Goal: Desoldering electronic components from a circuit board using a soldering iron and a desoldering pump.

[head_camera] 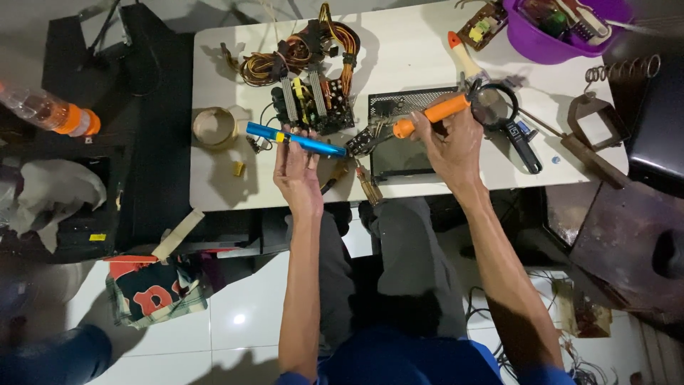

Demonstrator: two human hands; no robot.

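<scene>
White table [427, 43] carries a circuit board [313, 100] with bundled wires at 12 o'clock of the left hand [298, 175]. Left hand clamps a blue pen-shaped tool [296, 140], lying crosswise above its fingers. Right hand [449, 146] grips an orange-handled tool [432, 114], tip pointing to 8 o'clock. Purple bowl [534, 43] sits at 1 o'clock.

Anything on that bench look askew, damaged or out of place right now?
Nothing looks spilled or broken. The circuit board lies bare beside its mesh metal case, wires in a tangle behind it. The left hand holds a blue tool; the right hand holds an orange-handled tool.
</scene>
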